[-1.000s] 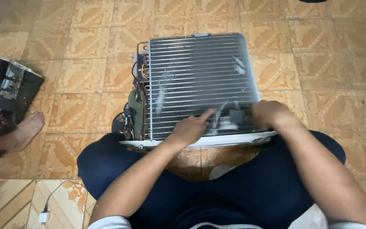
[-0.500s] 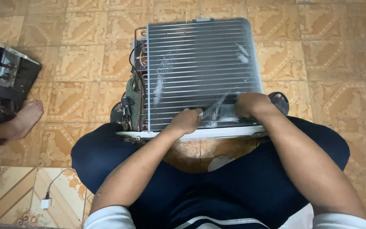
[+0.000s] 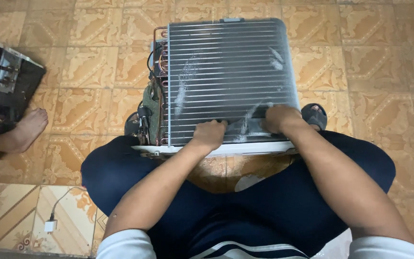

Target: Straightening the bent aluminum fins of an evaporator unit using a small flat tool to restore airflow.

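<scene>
Grey finned metal condenser coil unit (image 3: 228,79) lies flat on the patterned tan tile floor (image 3: 384,72), before the seated person's knees. Left hand (image 3: 209,134) and right hand (image 3: 278,118) rest on its near edge, fingers curled together against the fins. Another person's bare foot (image 3: 25,128) stands well apart at left.

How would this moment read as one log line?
left hand: fist on finned coil | right hand: on coil's lower edge | unit on tiled floor

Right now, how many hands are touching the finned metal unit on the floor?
2. The left hand rests on the near edge of the finned metal unit, left of centre; the right hand is beside it, further right. No others visible.
</scene>
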